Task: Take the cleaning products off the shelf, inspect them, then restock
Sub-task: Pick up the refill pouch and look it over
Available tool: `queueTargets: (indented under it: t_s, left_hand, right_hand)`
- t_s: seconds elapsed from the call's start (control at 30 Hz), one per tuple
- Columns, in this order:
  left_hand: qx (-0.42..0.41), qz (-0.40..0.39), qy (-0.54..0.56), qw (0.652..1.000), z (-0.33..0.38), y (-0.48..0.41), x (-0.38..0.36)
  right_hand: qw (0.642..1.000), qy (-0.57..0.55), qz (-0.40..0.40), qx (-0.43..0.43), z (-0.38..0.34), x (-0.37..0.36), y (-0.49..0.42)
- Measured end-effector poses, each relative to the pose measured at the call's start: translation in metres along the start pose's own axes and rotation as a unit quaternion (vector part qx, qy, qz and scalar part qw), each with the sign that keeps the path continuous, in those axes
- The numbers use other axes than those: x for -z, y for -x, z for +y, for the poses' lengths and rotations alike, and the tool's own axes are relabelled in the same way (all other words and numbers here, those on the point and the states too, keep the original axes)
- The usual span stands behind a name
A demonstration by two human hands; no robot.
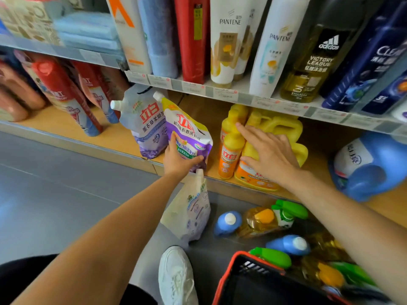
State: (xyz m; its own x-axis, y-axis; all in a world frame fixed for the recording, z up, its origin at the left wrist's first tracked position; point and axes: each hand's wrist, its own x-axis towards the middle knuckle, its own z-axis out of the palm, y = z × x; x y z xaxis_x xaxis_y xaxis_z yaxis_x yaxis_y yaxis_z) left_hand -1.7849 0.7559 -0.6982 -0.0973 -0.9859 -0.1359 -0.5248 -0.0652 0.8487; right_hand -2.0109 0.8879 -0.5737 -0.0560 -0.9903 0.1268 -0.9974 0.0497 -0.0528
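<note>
Presently: purple pouch (187, 130) upright on lower shelf (66, 126), long axis vertical, spout tipped far-left. Left hand (178, 159) nearer, gripping its near lower edge. Right hand (268, 153) flat, fingers straight, resting on yellow jug (279, 128) to the right.

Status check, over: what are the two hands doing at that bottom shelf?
Left hand grips purple-and-white spouted detergent pouch on wooden shelf. Right hand open, flat on yellow plastic handled jug. Pale pouch on floor below.
</note>
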Motion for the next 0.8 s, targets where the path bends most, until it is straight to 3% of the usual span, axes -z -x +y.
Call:
queueTargets:
  t_s: [0.17,0.33,0.4,0.53,0.67,0.73,0.8]
  left_hand:
    - [0.021,0.064,-0.025,0.997,0.009,-0.025,-0.023]
    - [0.073,0.146,0.028,0.986,0.039,-0.045,-0.056]
    - [0.072,0.138,0.056,0.986,0.041,-0.049,-0.062]
    - [0.020,0.016,0.071,0.997,0.023,-0.050,-0.049]
    - [-0.008,-0.099,-0.056,0.993,0.009,-0.040,-0.007]
    - [0.030,-0.224,-0.143,0.964,0.007,-0.027,0.013]
    - [0.086,-0.347,-0.222,0.907,0.007,-0.011,0.026]
  right_hand:
    - [0.997,0.031,0.065,0.005,0.000,-0.014,0.001]
    - [0.995,0.058,0.085,0.018,0.003,-0.022,0.000]
    - [0.994,0.059,0.093,0.023,0.004,-0.022,-0.001]
    - [0.993,0.061,0.096,0.023,0.004,-0.022,0.001]
    - [0.995,0.054,0.087,0.018,0.003,-0.020,0.002]
    - [0.996,0.038,0.079,0.020,0.003,-0.020,0.001]
    - [0.997,0.013,0.074,0.025,0.004,-0.018,0.001]
